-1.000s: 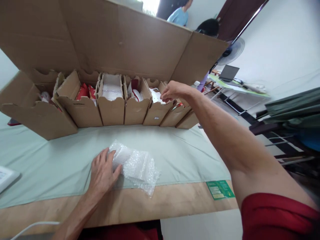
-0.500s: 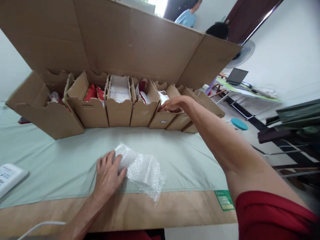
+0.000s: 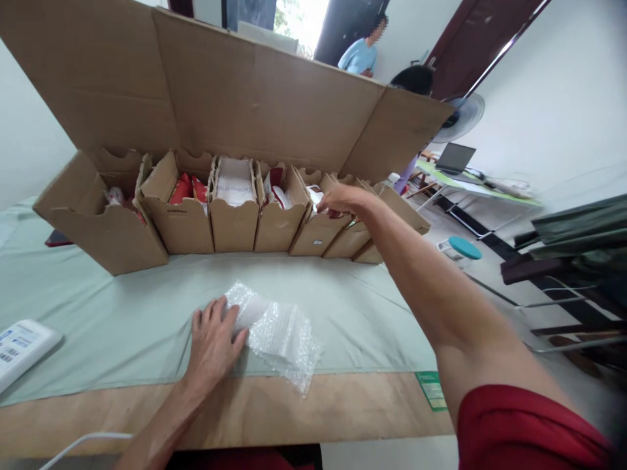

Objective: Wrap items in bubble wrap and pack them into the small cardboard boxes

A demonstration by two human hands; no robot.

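Note:
A crumpled sheet of clear bubble wrap (image 3: pixel 281 333) lies on the green cloth in front of me. My left hand (image 3: pixel 215 336) rests at its left edge, fingers apart, thumb and fingertips touching it. My right hand (image 3: pixel 340 199) reaches over the front edge of a cardboard box (image 3: pixel 316 235) right of the middle of the row. Its fingers are curled at the box's mouth beside a white item (image 3: pixel 314 194). A bit of dark red shows under the hand; whatever the fingers grip is mostly hidden.
Other cardboard boxes (image 3: pixel 232 225) in the row hold red packets (image 3: pixel 182 189), bubble-wrapped pieces (image 3: pixel 236 183) and other goods. A tall cardboard panel (image 3: pixel 264 98) rises behind them. A white device (image 3: pixel 24 346) lies at left. Beyond are a person (image 3: pixel 360 55), a fan (image 3: pixel 460 119) and a laptop (image 3: pixel 455 158).
My right hand has lifted slightly at the box, with its fingers more curled. The view has shifted a little. My left hand and the bubble wrap stay where they were.

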